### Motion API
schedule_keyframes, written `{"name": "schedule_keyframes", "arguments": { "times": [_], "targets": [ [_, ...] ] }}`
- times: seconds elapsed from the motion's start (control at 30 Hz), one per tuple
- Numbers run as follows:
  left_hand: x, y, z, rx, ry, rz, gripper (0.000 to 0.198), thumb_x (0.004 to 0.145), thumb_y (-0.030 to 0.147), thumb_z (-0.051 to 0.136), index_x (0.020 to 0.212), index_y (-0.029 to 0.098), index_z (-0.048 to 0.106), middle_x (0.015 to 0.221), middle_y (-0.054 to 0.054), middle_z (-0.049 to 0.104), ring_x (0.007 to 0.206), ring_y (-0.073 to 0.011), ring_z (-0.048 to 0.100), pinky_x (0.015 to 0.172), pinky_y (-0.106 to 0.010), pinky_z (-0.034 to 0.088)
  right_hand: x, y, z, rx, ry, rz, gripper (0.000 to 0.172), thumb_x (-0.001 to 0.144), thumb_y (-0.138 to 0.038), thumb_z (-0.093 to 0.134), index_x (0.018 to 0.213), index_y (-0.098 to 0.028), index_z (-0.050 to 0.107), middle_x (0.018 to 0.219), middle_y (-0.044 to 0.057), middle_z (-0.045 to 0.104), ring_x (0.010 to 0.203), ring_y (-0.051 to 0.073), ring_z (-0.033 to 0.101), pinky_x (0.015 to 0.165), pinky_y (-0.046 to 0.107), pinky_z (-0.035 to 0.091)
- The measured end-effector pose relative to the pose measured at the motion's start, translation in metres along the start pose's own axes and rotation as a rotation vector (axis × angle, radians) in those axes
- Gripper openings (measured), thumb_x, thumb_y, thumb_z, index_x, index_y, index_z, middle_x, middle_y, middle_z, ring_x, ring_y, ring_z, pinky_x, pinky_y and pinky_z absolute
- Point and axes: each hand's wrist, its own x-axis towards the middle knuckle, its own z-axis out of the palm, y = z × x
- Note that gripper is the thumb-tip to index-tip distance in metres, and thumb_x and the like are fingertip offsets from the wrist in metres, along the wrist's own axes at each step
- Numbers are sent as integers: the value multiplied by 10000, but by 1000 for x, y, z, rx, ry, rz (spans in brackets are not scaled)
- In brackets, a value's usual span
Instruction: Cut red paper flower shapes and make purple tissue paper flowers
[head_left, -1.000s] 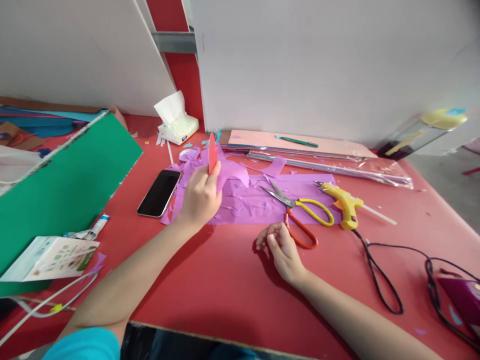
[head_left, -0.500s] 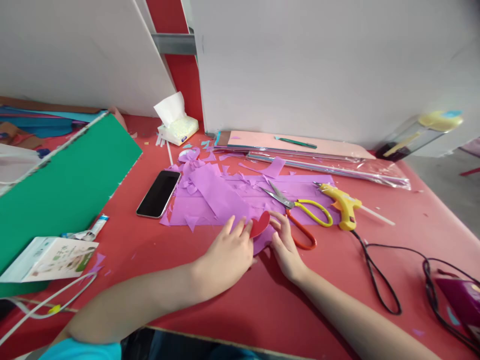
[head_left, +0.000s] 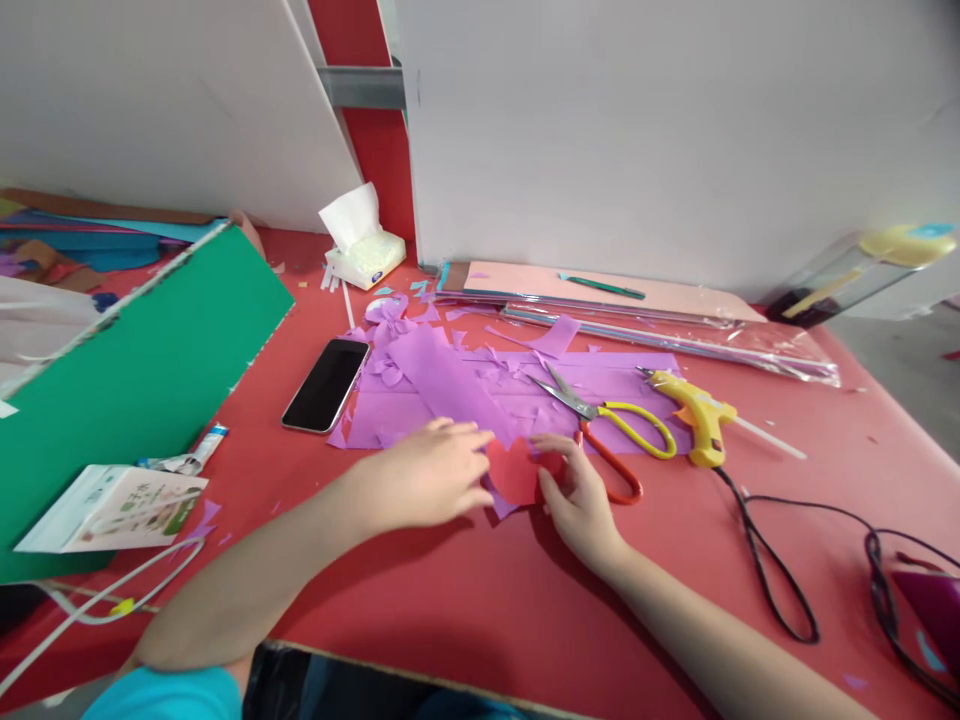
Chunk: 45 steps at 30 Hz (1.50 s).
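A red paper heart (head_left: 513, 474) lies flattened out between my hands, over a purple paper piece (head_left: 501, 506) that mostly hides beneath it. My right hand (head_left: 581, 502) has the heart's right edge between thumb and fingers. On the other side, my left hand (head_left: 427, 474) stretches its fingers apart, with the tips at the heart's left edge. Behind the hands spread purple sheets and scraps (head_left: 450, 380). Scissors (head_left: 592, 410) with one yellow and one red handle lie open just beyond my right hand.
A yellow glue gun (head_left: 697, 415) with a black cord rests at right. Left of the purple sheets is a phone (head_left: 326, 385); behind it stands a tissue pack (head_left: 367, 258). A green board (head_left: 165, 390) leans at left. A green pen (head_left: 606, 288) lies on packaged sheets at the back.
The red heart, earlier folded up and seen edge-on, now lies opened flat. My left hand has drawn back to the left with its fingers loosened; the right stays on the heart.
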Motion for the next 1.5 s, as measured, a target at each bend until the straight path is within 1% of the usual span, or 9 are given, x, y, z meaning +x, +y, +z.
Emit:
{"name": "schedule_keyframes", "arguments": {
  "times": [0.17,0.4,0.57,0.8,0.87,1.03,1.23,1.4,1.5],
  "targets": [
    [-5,-62,-12,243,121,-516,207,780,147,423,922,116,570,1055,-167,596,999,-293,561,830,-435,442,9,0,-11,-80,305,-155,191,767,-82,453,879,-224,516,1020,70,500,1023,218,478,897,438,379],
    [-36,-150,-1,78,56,-1053,524,615,399,631,1057,150,498,923,-224,601,790,-366,614,583,-437,469,20,14,-16,-59,354,-121,182,775,-89,449,889,-214,515,1061,75,517,1059,218,463,947,489,323],
    [-49,-172,6,-51,43,-944,567,612,434,640,1096,187,479,717,-128,648,532,-256,621,509,-361,451,19,15,-13,-80,316,-135,181,771,-80,451,869,-209,531,1033,72,521,1033,207,480,937,456,343],
    [-36,-161,8,-2,51,-883,776,650,478,603,1298,174,302,1162,-227,516,987,-379,552,709,-439,458,17,12,-12,-65,287,-125,177,765,-83,451,861,-212,527,1012,75,509,1007,211,491,895,441,380],
    [-24,-154,12,80,112,-762,628,663,419,594,1219,194,409,1246,-192,451,1098,-384,466,814,-484,411,17,12,-12,-66,278,-127,182,766,-80,444,859,-212,526,1001,73,508,997,209,492,886,435,386],
    [1,-140,20,209,259,-668,183,726,218,503,878,160,587,1057,-122,557,1001,-284,511,846,-411,389,16,12,-11,-69,264,-122,196,762,-75,439,868,-217,524,989,69,504,981,212,494,861,436,400],
    [-3,-144,10,217,476,-665,192,800,214,428,875,164,598,1062,-108,575,1034,-279,496,886,-422,359,15,14,-10,-26,243,-108,214,755,-61,434,867,-218,527,975,65,505,973,211,492,837,422,413],
    [-17,-149,-9,-240,859,-730,197,721,291,568,856,155,609,926,-96,635,893,-259,583,838,-411,432,14,13,-9,-17,220,-94,211,758,-63,429,866,-217,525,963,62,498,960,211,490,832,411,408],
    [-18,-149,-17,-651,942,-733,234,718,284,570,906,150,607,850,-79,662,733,-214,628,694,-375,507,14,13,-8,-3,206,-90,212,758,-63,426,863,-220,521,955,61,497,955,211,492,818,402,413]
  ]
}}
